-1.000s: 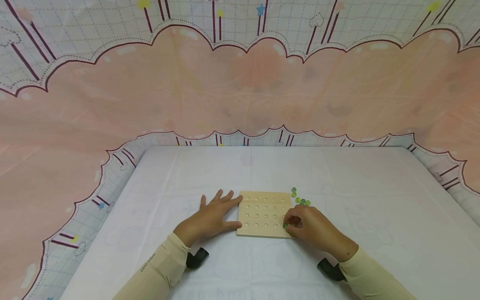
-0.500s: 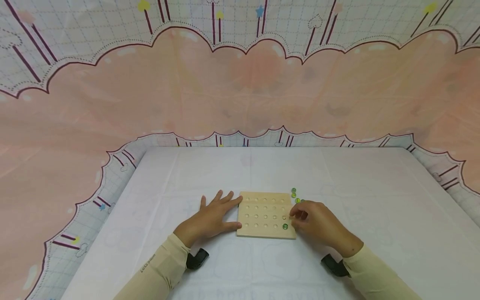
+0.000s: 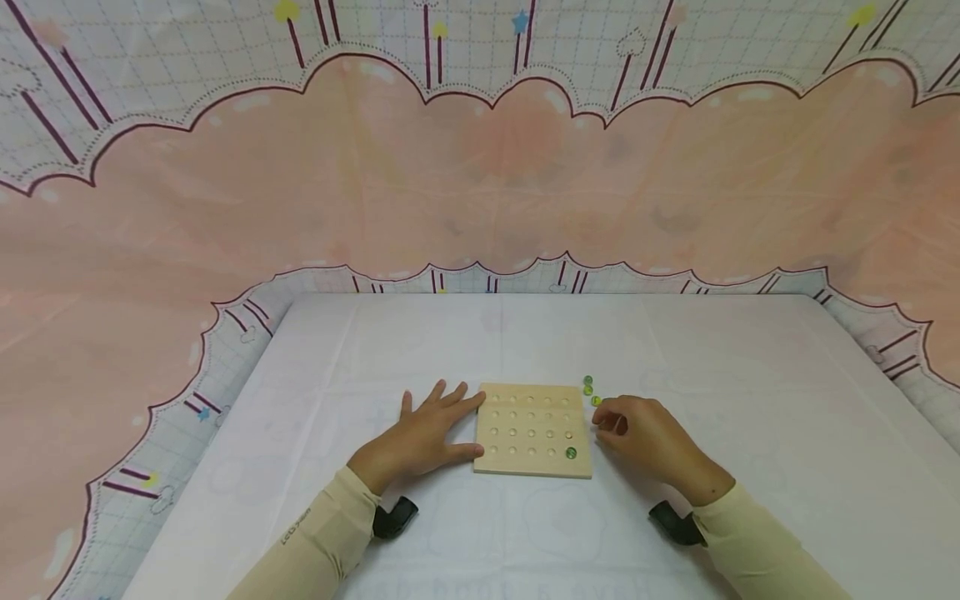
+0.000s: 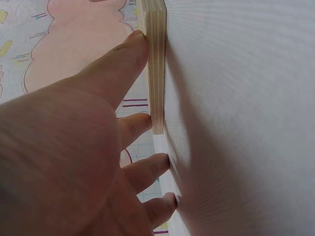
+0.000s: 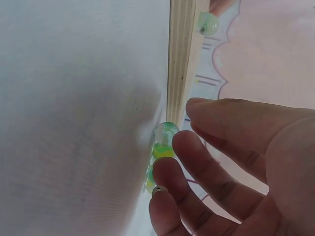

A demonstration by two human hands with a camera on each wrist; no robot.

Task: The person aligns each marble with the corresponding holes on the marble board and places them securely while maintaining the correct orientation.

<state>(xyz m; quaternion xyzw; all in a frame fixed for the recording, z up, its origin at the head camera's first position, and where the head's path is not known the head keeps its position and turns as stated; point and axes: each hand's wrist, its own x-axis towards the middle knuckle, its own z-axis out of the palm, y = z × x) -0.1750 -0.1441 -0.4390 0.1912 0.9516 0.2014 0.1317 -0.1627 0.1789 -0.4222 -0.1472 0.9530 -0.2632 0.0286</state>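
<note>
One glassy, round green marble (image 3: 572, 453) sits at the near-right corner of a dimpled, pale wooden board (image 3: 522, 423) (layers stripe its edge), whose left side the spread-fingered left hand (image 3: 420, 433) touches, while the right hand (image 3: 648, 442), loosely curved and empty, hovers near green-and-yellow marbles (image 3: 588, 390) by the board's far-right corner.

The right hand (image 3: 652, 440) is partly covering green marbles (image 5: 163, 151) in the right wrist view; the top edge is cutting off the wooden board (image 5: 179, 64) there; lettering (image 3: 296, 527) on the left sleeve (image 3: 324, 532) is appearing too small for reading.
</note>
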